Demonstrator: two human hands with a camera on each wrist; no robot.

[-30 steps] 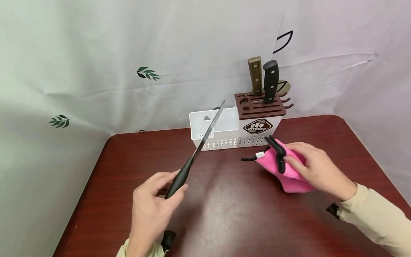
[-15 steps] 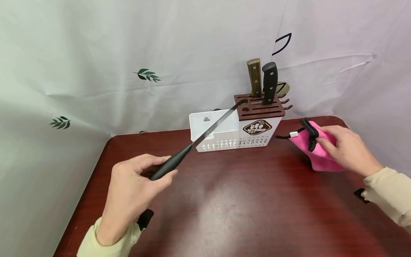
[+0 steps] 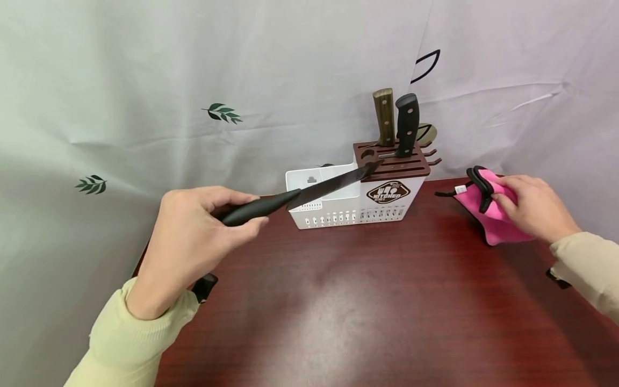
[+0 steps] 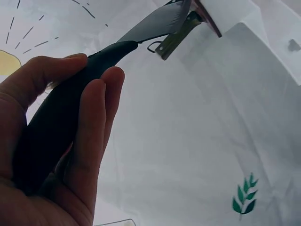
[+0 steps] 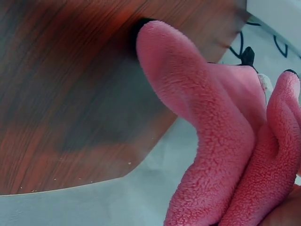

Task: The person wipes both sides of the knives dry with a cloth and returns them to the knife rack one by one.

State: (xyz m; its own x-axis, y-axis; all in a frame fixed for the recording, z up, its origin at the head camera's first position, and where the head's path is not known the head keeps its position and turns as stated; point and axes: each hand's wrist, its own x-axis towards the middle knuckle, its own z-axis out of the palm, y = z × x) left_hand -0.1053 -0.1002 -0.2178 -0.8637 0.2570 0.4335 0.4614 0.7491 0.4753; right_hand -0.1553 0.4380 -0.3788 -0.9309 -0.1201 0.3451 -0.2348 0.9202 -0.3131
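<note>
My left hand [image 3: 203, 231] grips the black handle of a knife [image 3: 261, 207], which the left wrist view shows wrapped between thumb and fingers. Its dark blade points right, and the tip overlaps the brown slotted top of a white knife holder [image 3: 329, 215] in the head view. At the right, my right hand [image 3: 539, 207] pinches a folded pink cloth [image 3: 510, 217] with black edging, a black loop and a small white tag. Fuzzy pink folds of it fill much of the right wrist view, where the hand is mostly hidden.
Two knives stand in the holder, one with a wooden handle [image 3: 384, 118] and one with a black handle [image 3: 407, 126]. Brown hooks [image 3: 432, 153] stick out from its right side. The holder is at the back of the reddish-brown table [image 3: 367, 301], before a white curtain [image 3: 290, 70].
My left hand has moved left and up, and the knife has swung from pointing steeply up to pointing right over the holder. My right hand has carried the cloth right and farther back.
</note>
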